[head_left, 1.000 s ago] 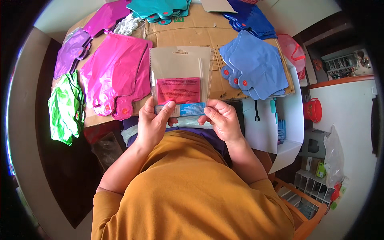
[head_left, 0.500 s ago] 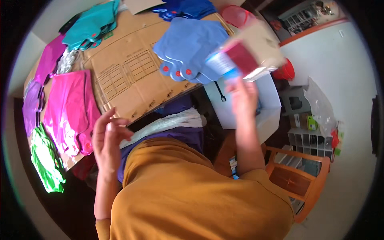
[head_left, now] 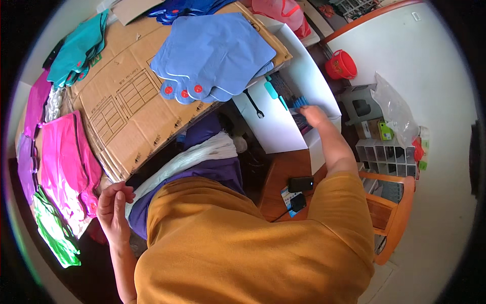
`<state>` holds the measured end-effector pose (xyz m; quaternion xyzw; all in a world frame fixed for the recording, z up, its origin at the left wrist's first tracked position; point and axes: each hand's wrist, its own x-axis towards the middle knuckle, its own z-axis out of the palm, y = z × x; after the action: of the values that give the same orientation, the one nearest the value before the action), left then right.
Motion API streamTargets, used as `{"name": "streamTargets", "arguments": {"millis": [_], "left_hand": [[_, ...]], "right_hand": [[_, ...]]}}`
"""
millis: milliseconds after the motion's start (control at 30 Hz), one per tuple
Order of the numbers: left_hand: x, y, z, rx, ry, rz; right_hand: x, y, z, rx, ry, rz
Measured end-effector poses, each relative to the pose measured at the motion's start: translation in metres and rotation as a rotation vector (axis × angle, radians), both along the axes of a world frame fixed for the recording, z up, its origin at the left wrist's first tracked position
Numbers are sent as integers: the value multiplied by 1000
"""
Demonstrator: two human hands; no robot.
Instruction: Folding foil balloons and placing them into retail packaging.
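Observation:
My right hand reaches into a long white box at the table's right end. Its fingertips are at a blue, bristled-looking item; they are partly hidden, so I cannot tell whether they grip it. A turquoise strip-like piece rests on the box's near wall. My left hand is loosely bent with nothing visible in it, off the table's front-left corner. Between the hands, a stack of light blue, paw-shaped pieces with red round stickers lies on the cardboard sheet.
Pink bags, teal pieces and shiny green material line the table's left side. White strands lie across my lap. A phone rests on a wooden surface beside a wooden chair. A red bucket stands beyond.
My right hand has moved down into the white box; the blue, white and maroon packet it held is out of sight. My left hand has drawn back slightly and its fingers have curled.

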<state>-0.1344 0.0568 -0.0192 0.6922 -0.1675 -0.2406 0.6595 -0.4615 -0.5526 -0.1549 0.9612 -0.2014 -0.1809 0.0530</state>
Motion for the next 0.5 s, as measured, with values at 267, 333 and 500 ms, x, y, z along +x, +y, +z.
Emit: {"name": "streamTargets", "arguments": {"millis": [267, 333, 500], "left_hand": [[-5, -1, -2, 38, 29, -47], [-5, 0, 1, 34, 32, -68], [1, 20, 3, 49, 57, -47]], "right_hand": [[41, 10, -10, -7, 459, -20], [49, 12, -3, -13, 491, -115], [63, -12, 41, 70, -58, -504]]}}
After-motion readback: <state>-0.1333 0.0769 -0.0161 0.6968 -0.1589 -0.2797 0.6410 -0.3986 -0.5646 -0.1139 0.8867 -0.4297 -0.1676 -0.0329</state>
